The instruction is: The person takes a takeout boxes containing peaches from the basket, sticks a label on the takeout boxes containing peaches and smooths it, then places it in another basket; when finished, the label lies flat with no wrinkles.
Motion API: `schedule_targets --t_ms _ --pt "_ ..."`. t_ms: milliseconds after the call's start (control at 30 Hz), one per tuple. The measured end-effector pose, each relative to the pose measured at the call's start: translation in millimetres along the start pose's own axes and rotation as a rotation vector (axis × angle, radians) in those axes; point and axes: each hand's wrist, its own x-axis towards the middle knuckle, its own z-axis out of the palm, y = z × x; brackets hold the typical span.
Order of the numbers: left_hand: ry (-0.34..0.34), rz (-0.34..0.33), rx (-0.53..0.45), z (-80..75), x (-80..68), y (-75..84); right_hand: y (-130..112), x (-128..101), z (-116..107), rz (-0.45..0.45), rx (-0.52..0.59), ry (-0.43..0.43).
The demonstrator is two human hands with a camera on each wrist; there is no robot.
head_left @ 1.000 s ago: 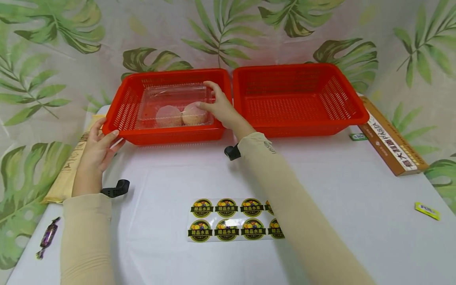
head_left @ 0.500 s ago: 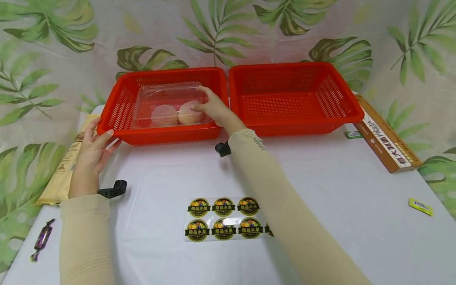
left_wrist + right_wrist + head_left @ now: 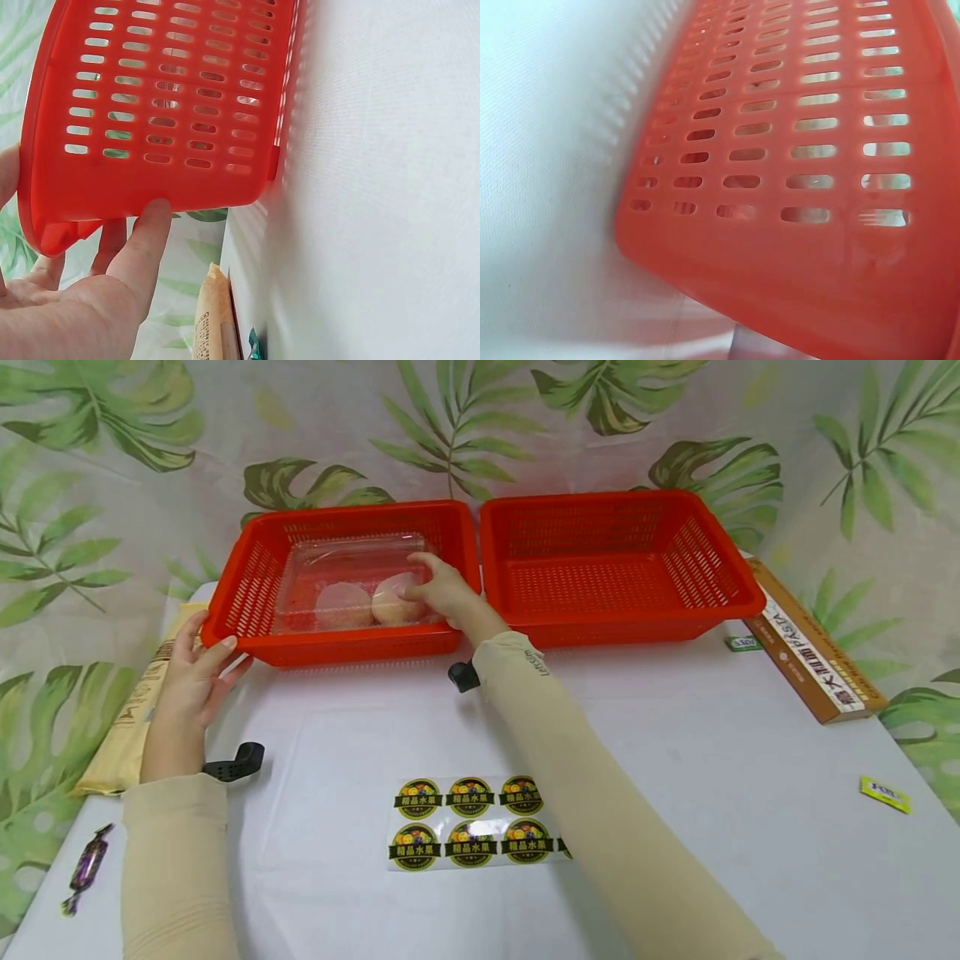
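Remotely, I see the left red perforated plastic basket, left hand gripping its corner; inside, a clear rectangular plastic box; over that, right hand, thumb and forefinger apart, contact unclear; two round pinkish fruits within.

Sleeves: were beige.
Right cuff: bore small dark lettering.
Wrist pieces: were black, the left perforated.

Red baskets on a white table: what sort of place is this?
Probably a staged tabletop setup, judging by the leaf-print backdrop, red baskets and sheet of round stickers.
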Motion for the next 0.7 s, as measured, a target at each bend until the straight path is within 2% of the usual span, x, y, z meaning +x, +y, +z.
schedule_targets --t_ms 267,500,700 --pt "0.011 -0.004 0.033 0.7 -1.8 1.2 0.7 -1.7 2.1 0.001 -0.053 0.023" --pt "0.017 -0.001 0.038 0.3 -1.6 0.5 -0.3 -0.3 0.0 -0.060 0.071 0.075" --pt "0.015 0.001 0.035 -0.2 -0.2 -0.1 -0.9 -1.6 -3.2 -0.103 0.079 0.112"
